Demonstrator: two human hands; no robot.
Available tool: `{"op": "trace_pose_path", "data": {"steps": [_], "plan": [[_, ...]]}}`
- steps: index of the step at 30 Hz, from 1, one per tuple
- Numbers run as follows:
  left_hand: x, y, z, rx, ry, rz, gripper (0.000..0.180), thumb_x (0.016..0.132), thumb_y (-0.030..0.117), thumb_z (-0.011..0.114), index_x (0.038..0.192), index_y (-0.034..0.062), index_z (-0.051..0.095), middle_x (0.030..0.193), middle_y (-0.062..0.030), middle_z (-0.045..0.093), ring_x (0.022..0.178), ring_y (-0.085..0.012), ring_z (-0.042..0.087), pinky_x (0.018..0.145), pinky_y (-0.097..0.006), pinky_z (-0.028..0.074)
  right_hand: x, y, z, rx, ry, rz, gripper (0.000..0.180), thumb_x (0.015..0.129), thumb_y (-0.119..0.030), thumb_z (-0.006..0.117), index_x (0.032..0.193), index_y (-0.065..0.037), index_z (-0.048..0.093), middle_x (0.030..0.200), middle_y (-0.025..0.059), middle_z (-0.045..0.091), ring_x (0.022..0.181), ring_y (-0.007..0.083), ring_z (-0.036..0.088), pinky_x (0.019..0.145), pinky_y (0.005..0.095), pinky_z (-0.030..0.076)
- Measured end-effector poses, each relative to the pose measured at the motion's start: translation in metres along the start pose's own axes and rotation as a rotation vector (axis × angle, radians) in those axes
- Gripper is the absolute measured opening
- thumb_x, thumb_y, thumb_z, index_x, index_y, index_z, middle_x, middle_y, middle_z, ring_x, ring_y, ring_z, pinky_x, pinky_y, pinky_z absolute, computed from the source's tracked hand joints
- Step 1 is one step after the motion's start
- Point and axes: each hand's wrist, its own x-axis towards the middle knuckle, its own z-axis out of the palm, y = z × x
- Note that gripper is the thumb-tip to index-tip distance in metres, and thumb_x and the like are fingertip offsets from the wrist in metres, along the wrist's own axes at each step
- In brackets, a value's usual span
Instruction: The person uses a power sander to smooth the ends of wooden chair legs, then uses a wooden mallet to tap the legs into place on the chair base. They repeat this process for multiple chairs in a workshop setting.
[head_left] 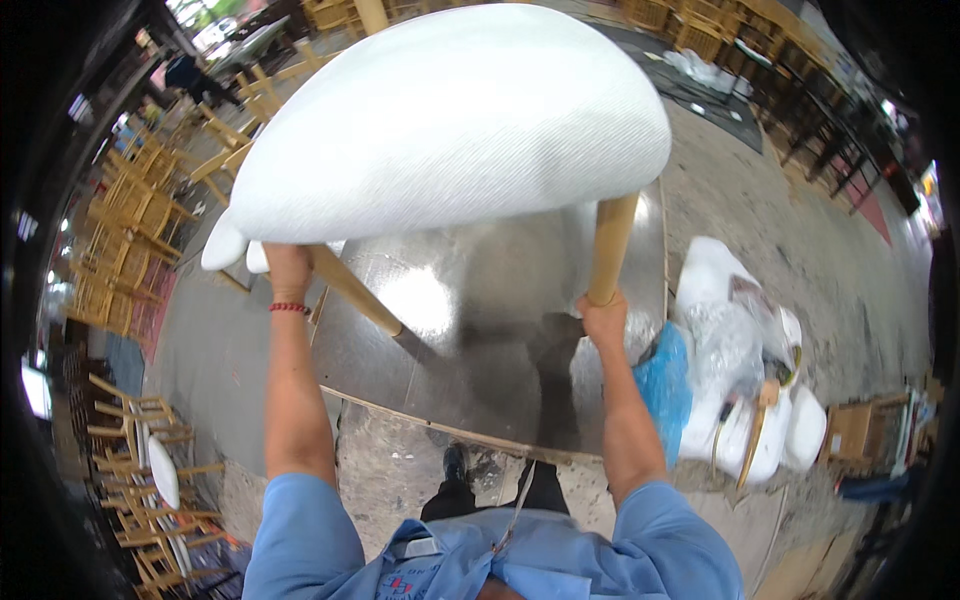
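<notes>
A wooden chair with a white padded seat (460, 120) is tilted up in front of me over a low bench with a shiny grey top (470, 370). My right hand (604, 318) is wrapped round one of its light wooden legs (612, 245), near the lower end. On the other side, my left hand (290, 268) holds the chair just under the seat's edge, beside another leg (358, 290); the seat hides part of its fingers. That leg's tip reaches down close to the bench top. The rest of the chair's frame is mostly hidden behind the seat.
To the right of the bench lie white padded pieces (755, 445), clear plastic wrap (725, 345) and a blue plastic bag (665, 385). Many wooden chair frames (125, 250) crowd the left side. Another person (190, 78) is far off at the upper left. A cardboard box (850, 432) stands at the right.
</notes>
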Motion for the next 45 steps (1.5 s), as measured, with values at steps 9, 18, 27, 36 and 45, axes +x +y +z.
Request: {"op": "trace_pose_path", "data": {"steps": [9, 18, 27, 36, 45], "plan": [[-0.006, -0.013, 0.0, -0.476, -0.147, -0.071, 0.032, 0.094, 0.013, 0.054, 0.12, -0.0054, 0.058, 0.124, -0.0211, 0.06, 0.116, -0.0364, 0.055, 0.099, -0.042, 0.042, -0.146, -0.007, -0.001, -0.245, 0.348, 0.087, 0.046, 0.076, -0.014, 0.069, 0.119, -0.002, 0.057, 0.111, 0.0198, 0.064, 0.106, 0.035, 0.062, 0.09, 0.0419, 0.049], [0.01, 0.023, -0.047, -0.625, -0.262, -0.186, 0.043, 0.094, 0.013, 0.057, 0.133, -0.0031, 0.051, 0.138, -0.0151, 0.052, 0.123, -0.0254, 0.052, 0.101, -0.036, 0.042, -0.345, 0.123, -0.065, -0.667, 0.464, 0.583, 0.084, 0.08, -0.02, 0.067, 0.145, 0.011, 0.026, 0.152, 0.0325, 0.025, 0.141, 0.0425, 0.028, 0.116, 0.0459, 0.027], [0.014, 0.072, -0.042, -0.894, -0.061, -0.34, 0.044, 0.091, 0.016, 0.062, 0.129, -0.0061, 0.053, 0.121, -0.014, 0.063, 0.108, -0.0199, 0.06, 0.089, -0.032, 0.047, -0.232, -0.003, -0.129, -0.52, -0.105, 0.31, 0.071, 0.08, -0.046, 0.07, 0.131, 0.001, 0.056, 0.126, 0.0268, 0.061, 0.113, 0.0391, 0.06, 0.099, 0.0428, 0.046], [0.039, 0.041, -0.014, -0.88, 0.072, -0.121, 0.044, 0.09, 0.02, 0.063, 0.124, -0.0082, 0.056, 0.119, -0.0146, 0.065, 0.104, -0.0221, 0.063, 0.085, -0.033, 0.05, -0.07, -0.238, -0.023, -0.024, 0.43, -0.372, 0.04, 0.075, -0.019, 0.073, 0.111, -0.002, 0.068, 0.107, 0.0214, 0.07, 0.103, 0.0347, 0.067, 0.085, 0.0401, 0.051], [0.042, 0.073, 0.007, -0.866, 0.067, -0.191, 0.027, 0.089, 0.013, 0.059, 0.104, -0.009, 0.063, 0.094, -0.0116, 0.07, 0.085, -0.0178, 0.063, 0.072, -0.032, 0.049, -0.046, -0.216, -0.018, 0.021, 0.697, -0.474, 0.03, 0.074, -0.012, 0.072, 0.102, -0.001, 0.07, 0.096, 0.0194, 0.072, 0.093, 0.0327, 0.07, 0.079, 0.0379, 0.052]]}}
